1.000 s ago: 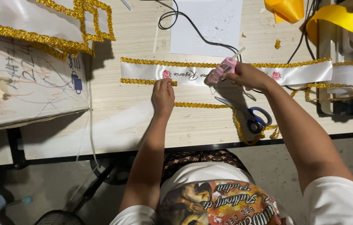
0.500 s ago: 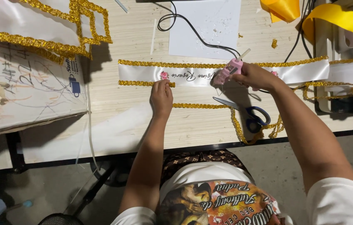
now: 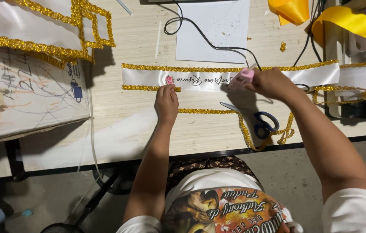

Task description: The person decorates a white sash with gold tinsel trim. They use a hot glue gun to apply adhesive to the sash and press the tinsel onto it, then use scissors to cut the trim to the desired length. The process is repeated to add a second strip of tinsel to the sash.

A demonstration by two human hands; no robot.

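My left hand [image 3: 167, 102] lies palm down on the wooden table [image 3: 139, 56], fingers flat and together, their tips pressing the gold trim [image 3: 148, 88] against the lower edge of the white satin sash [image 3: 148, 78]; it grips nothing, only pins the braid in place. My right hand [image 3: 273, 83] is closed around a small pink glue gun [image 3: 243, 77], whose nozzle end sits over the sash just right of the dark script lettering. A black cord [image 3: 209, 41] runs from the gun up across the table and over a white sheet of paper [image 3: 217, 30].

The sash is stretched left to right across the table, gold braid along its full upper edge and only along the left stretch of its lower edge, with a small pink flower [image 3: 169, 80] beside the lettering. A loose length of gold braid [image 3: 209, 111] trails from just below my left hand to the right and curls down toward the table's near edge. Blue-handled scissors [image 3: 260, 121] lie on it, below my right wrist. Yellow ribbon [image 3: 351, 21] is bunched at the upper right, and another gold-edged white sash [image 3: 31, 17] lies at the upper left over a scribbled board [image 3: 27, 95].
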